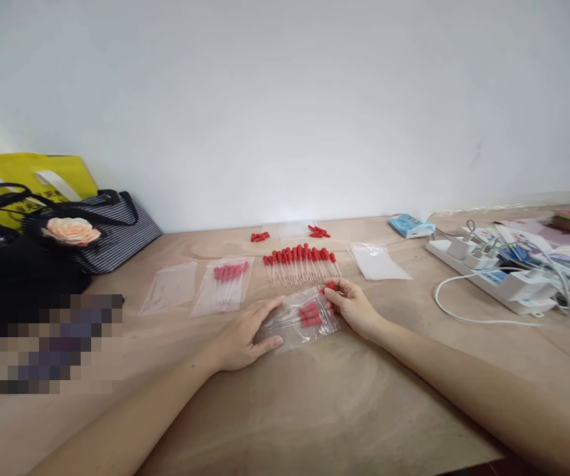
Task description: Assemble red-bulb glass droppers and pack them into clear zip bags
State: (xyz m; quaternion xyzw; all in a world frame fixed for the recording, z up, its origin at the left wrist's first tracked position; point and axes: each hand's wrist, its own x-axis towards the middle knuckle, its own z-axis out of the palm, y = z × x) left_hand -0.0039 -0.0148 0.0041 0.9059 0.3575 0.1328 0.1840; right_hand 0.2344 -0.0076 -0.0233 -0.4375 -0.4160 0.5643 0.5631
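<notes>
A clear zip bag lies in front of me, with several red-bulbed droppers inside, their thin stems pointing left. My left hand rests at the bag's left end, thumb and fingers spread apart and touching the plastic. At the bag's right end, my right hand pinches a dropper by its red bulb; its stem is hard to make out. Just behind the bag, a row of loose droppers lies side by side, bulbs toward the wall.
To the left lie a filled bag of droppers and a flat bag. More bags are stacked at right. Loose red bulbs lie near the wall. A power strip with cables stands right; handbags stand left.
</notes>
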